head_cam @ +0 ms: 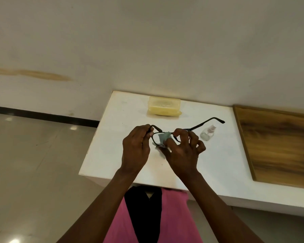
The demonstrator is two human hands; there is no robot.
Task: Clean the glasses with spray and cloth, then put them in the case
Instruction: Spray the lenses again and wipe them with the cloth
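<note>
I hold black-framed glasses (203, 124) above the white table (112, 155), temples unfolded and pointing away. My left hand (135, 146) pinches the frame's left corner by the hinge. My right hand (182, 151) presses a small pale blue-grey cloth (162, 137) against the left lens, thumb and fingers on either side of it. The yellow translucent case (164, 106) lies shut at the table's far edge. A small clear spray bottle (207, 133) stands just right of my right hand.
A wood-grain panel (279, 146) lies along the table's right side. The wall runs behind the table. The tiled floor (33, 163) drops away on the left. My pink and black clothing (147, 216) shows below the near edge.
</note>
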